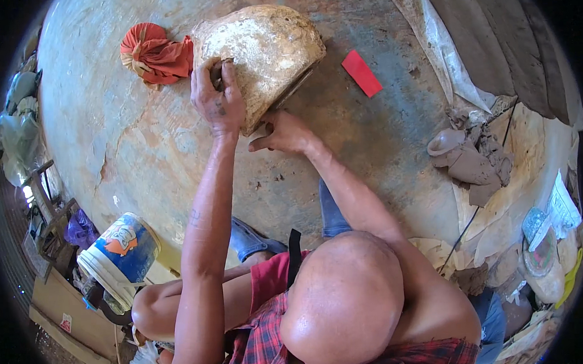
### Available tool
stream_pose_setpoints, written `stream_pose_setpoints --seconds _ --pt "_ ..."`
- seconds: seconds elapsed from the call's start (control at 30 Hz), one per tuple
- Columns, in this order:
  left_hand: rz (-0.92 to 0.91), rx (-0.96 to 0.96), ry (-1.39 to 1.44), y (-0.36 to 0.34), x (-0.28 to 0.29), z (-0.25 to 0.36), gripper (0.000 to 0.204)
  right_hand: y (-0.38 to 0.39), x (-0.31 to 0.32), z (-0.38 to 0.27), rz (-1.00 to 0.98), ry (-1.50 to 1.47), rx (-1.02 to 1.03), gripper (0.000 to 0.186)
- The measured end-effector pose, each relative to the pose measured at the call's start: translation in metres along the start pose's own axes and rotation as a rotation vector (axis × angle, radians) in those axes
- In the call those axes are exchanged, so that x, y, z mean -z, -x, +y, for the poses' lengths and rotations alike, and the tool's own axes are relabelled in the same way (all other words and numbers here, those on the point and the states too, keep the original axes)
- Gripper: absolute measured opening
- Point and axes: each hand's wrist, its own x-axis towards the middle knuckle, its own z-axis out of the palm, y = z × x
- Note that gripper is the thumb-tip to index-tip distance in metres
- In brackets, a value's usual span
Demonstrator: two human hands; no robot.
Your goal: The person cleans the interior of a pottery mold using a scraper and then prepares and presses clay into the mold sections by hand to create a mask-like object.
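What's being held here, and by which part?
The pale block: left hand on its left side, right hand at its near edge; how firmly can't be told.

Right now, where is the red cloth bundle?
In the head view, the red cloth bundle lies at upper left, just left of the pale block that the left hand touches.

A shirt [261, 337] (red-and-dark plaid) is worn with red shorts [268, 283].

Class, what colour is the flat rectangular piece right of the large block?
Red; the flat piece shows best in the head view.
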Motion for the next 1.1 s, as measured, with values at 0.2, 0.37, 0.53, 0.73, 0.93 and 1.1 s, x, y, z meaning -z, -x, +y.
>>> stream_pose_setpoints --seconds 0.2,0.37,0.53,0.73,0.93,1.1 --pt "-0.002 0.0 0.009 0.003 0.002 -0.001 0.019 0.005 -0.004 -0.012 0.033 -0.026 -0.069 0.063" --pt "-0.009 -0.007 -0.009 0.002 0.0 -0.001 0.02 -0.009 -0.003 -0.002 -0.119 -0.216 -0.138 0.063" --pt "-0.033 0.042 0.062 -0.001 0.002 0.003 0.019 -0.01 0.009 -0.031 -0.216 -0.099 -0.287 0.069" --pt "-0.046 0.033 0.059 -0.001 0.007 0.004 0.017 -0.006 -0.001 -0.035 -0.142 -0.154 -0.258 0.062" --pt "-0.019 -0.044 0.102 -0.001 0.0 -0.004 0.018 -0.009 -0.014 -0.002 0.101 -0.127 0.005 0.056" --pt "0.0 0.004 0.022 -0.005 -0.002 0.004 0.017 -0.01 -0.005 -0.001 0.023 -0.179 -0.086 0.049"
